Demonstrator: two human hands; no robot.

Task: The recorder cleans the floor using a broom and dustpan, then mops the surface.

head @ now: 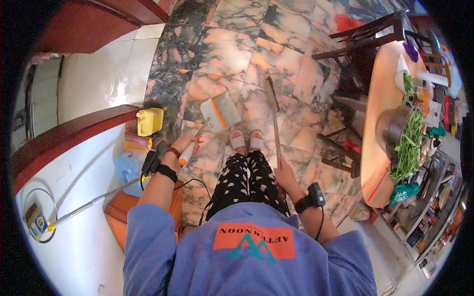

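My left hand (184,147) is closed around the white and orange handle of a dustpan (221,112). The dustpan's pale pan, crossed by an orange strip, is ahead of my feet over the marbled floor tiles (226,55). My right hand (284,173) grips the long thin handle of a broom (276,137), whose narrow brown head (272,94) points away from me, right of the dustpan and apart from it. Whether either tool touches the floor, I cannot tell. Both wrists wear black straps with small devices and cables.
On the right, a wooden table (374,148) bears a metal pot (392,127) and green vegetables (409,144). Dark wooden stools (339,151) stand beside it. To the left are a yellow plastic container (151,121), an orange box (124,214), a blue water jug (127,168) and a metal pole (94,201).
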